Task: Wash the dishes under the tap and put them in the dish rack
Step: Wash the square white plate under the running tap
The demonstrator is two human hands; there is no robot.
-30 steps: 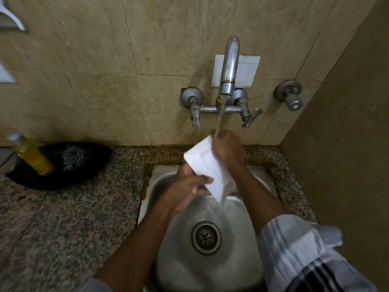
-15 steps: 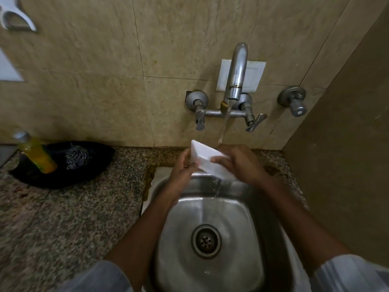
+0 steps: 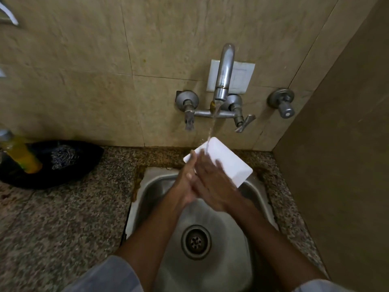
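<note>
Both hands together on the white plate [image 3: 229,163]: your left hand [image 3: 187,180] clamps its near-left edge, your right hand [image 3: 212,182] lies flat on its face. Plate sits just beyond your fingers, under the tap [image 3: 224,74] stream, above the sink [image 3: 210,218]. Long axis runs far-left to near-right. No dish rack in view; can't tell which hand is nearer it.

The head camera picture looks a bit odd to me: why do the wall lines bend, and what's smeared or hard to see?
Head view: the wide-angle lens bows the tile lines toward the edges; the right hand and left hand are motion-smeared on the white plate; the yellow bottle at the left edge is soft; lighting is dim and warm, with glare on the tap.
</note>
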